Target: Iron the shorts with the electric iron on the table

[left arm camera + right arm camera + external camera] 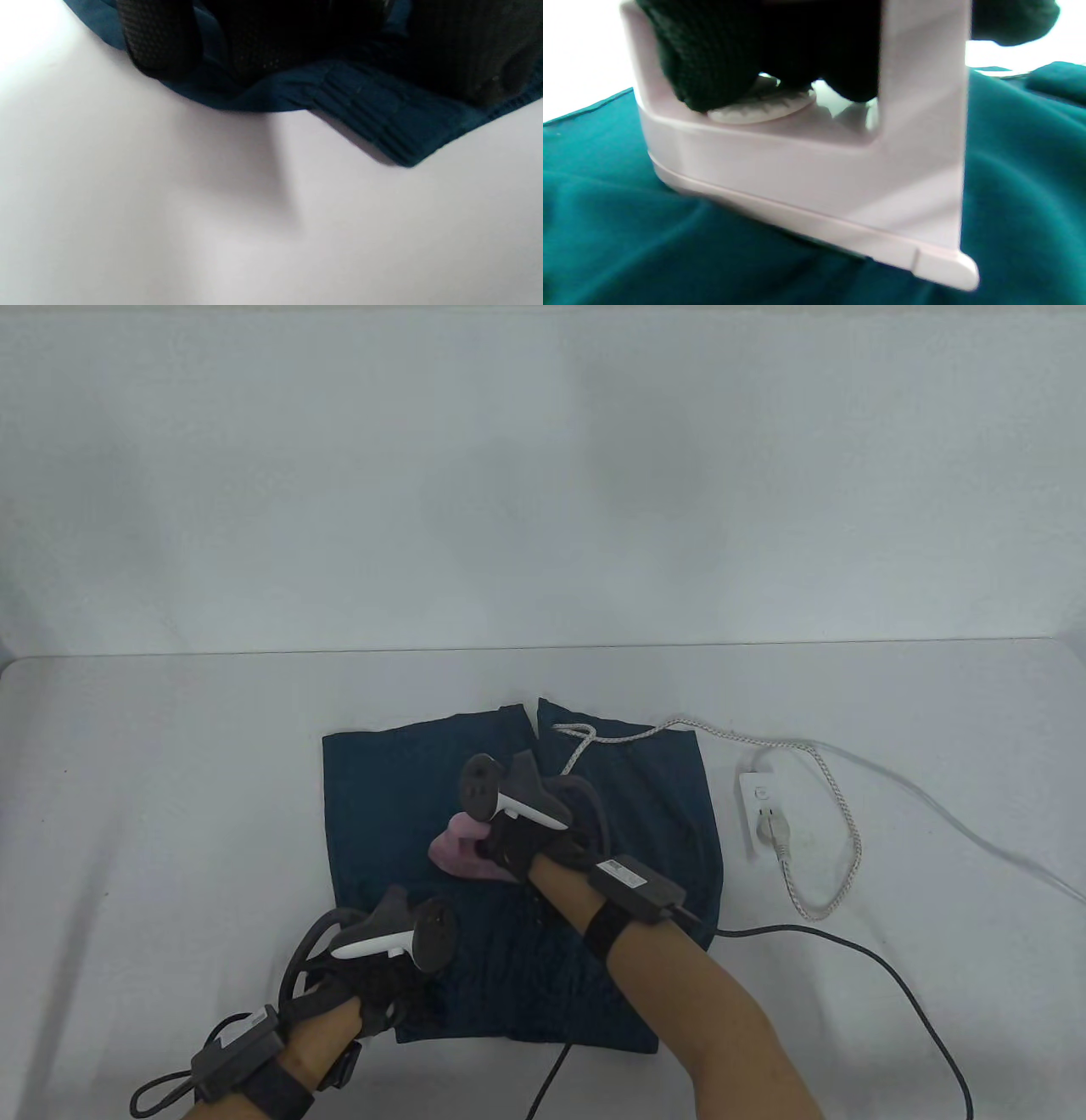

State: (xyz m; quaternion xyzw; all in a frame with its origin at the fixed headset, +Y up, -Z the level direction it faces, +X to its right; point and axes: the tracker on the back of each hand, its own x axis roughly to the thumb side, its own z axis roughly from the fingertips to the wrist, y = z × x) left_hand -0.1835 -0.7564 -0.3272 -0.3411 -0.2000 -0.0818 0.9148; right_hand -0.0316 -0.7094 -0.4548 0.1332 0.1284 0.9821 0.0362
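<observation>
The table [170,780] carries the dark blue shorts [382,780], spread flat at its middle with the elastic waistband toward the near edge. The cloth looks soft and light, so it will likely ruck ahead of the iron unless pinned; the ribbed waistband seems the firmest place to hold it. On the shorts, just right of their centre, sits the pink electric iron [462,855] — rigid, smooth-shelled, probably heavy enough to press by its own weight — and its closed loop handle is the natural grip. The right hand [530,848] is wrapped around that handle, gloved fingers [712,63] threaded through the loop above a white dial [763,108]. The left hand [386,993] rests on the shorts' near left corner, at the waistband; whether it presses flat or pinches the cloth cannot be told. Right of the shorts lies a white power strip [758,806] with a plug in it, and a braided white cord [827,848] loops from there back across the shorts' far edge.

Hidden or unclear: the soleplate, most of the iron under the right hand — and the left fingers, dark and cropped in the left wrist view.
</observation>
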